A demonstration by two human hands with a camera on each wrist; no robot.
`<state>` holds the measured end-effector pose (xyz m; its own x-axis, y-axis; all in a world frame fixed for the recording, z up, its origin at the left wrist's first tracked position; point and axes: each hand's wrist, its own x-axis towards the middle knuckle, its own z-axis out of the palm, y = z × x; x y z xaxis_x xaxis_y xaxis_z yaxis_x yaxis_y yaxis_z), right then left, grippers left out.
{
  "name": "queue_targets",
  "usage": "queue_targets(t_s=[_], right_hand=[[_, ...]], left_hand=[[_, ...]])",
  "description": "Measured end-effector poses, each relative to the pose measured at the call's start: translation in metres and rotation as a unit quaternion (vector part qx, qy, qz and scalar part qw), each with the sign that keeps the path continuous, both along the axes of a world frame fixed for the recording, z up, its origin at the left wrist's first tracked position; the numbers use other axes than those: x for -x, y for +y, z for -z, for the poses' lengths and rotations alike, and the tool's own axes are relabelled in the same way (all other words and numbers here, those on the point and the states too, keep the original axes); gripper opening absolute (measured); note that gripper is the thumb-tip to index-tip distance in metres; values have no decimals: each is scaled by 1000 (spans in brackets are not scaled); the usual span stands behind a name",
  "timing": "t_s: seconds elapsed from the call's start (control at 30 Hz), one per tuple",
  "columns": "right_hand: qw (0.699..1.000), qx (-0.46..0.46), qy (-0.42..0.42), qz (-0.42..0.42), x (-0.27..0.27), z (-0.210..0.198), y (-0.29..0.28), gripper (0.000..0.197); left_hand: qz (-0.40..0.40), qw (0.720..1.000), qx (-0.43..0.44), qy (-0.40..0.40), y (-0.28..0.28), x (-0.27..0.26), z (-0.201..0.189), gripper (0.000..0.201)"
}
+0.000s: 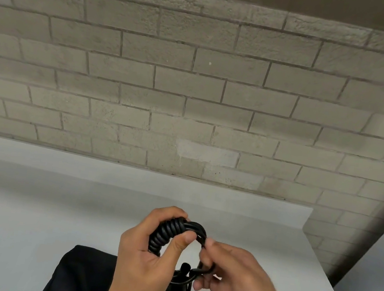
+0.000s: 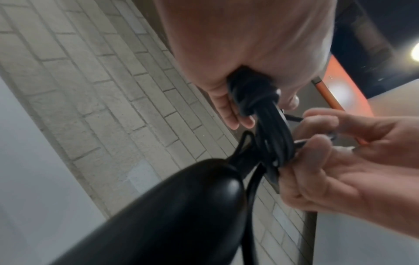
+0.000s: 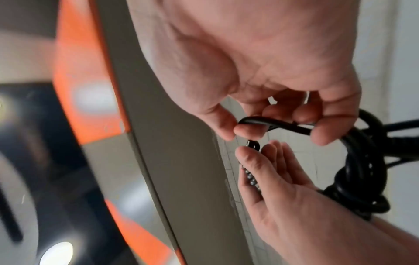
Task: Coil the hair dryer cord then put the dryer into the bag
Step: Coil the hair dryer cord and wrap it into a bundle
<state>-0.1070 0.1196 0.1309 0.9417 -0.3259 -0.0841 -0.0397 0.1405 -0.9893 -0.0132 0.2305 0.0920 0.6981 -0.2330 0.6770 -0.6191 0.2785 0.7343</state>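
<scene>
I judge the coiling nearly done: my left hand (image 1: 145,250) grips the bundled black rubber cord (image 1: 167,235), my right hand (image 1: 225,267) pinches its loose end, glossy black dryer (image 2: 176,206) hangs beneath them, dark fabric bag (image 1: 81,276) below-left on the grey surface (image 1: 27,208), unfilled.

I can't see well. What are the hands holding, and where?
The left hand grips the cord around its wound bundle; the right hand pinches a loose loop of it.
</scene>
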Motion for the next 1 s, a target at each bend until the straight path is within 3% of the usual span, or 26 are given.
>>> queue_targets(t_s=[0.07, 0.17, 0.3, 0.33, 0.47, 0.5, 0.57, 0.63, 0.7, 0.73, 0.77, 0.8, 0.83, 0.9, 1.0], right_hand=[[995, -72, -18, -60, 4, -3, -9, 30], [993, 49, -37, -97, 12, 2, -12, 19], [958, 271, -82, 45, 14, 20, 0, 15], [951, 289, -90, 71, 14, 23, 3, 16], [983, 135, -91, 85, 15, 23, 7, 6], [991, 80, -90, 66, 17, 20, 5, 12], [996, -44, -71, -23, 20, 22, -3, 44], [975, -187, -63, -104, 20, 19, -8, 55], [937, -294, -75, -174, 19, 21, -12, 49], [932, -300, -87, -185, 18, 19, -11, 37], [954, -258, -101, -113, 19, 18, -11, 28], [969, -216, -116, -36, 24, 24, -14, 33], [975, -190, -110, -14, 27, 26, -10, 37], [967, -184, -89, -153, 23, 29, -9, 37], [983, -77, -52, -155, 30, 30, -9, 56]], left_hand=[[8, 1000, -4, -12, 0, 1, 0, 19], [-6, 1000, -1, -20, -1, 1, 0, 19], [-32, 999, 15, -10, -4, -1, 3, 20], [-34, 999, 20, -9, -5, -2, 3, 20], [-31, 999, 25, -14, -5, -3, 5, 20], [-31, 999, 23, -15, -4, -3, 5, 20], [-31, 999, 23, -14, -4, -4, 6, 20], [-28, 999, 26, -9, -5, -5, 7, 20], [-23, 999, 28, -5, -5, -5, 7, 19], [-21, 999, 30, -3, -5, -5, 6, 19], [-20, 999, 32, -3, -4, -4, 6, 19], [-21, 999, 32, -2, -4, -4, 5, 19], [-23, 999, 30, -1, -3, -4, 4, 19], [-35, 999, 29, 8, -1, -7, 4, 17], [-63, 998, 24, 19, 4, -13, 4, 20]])
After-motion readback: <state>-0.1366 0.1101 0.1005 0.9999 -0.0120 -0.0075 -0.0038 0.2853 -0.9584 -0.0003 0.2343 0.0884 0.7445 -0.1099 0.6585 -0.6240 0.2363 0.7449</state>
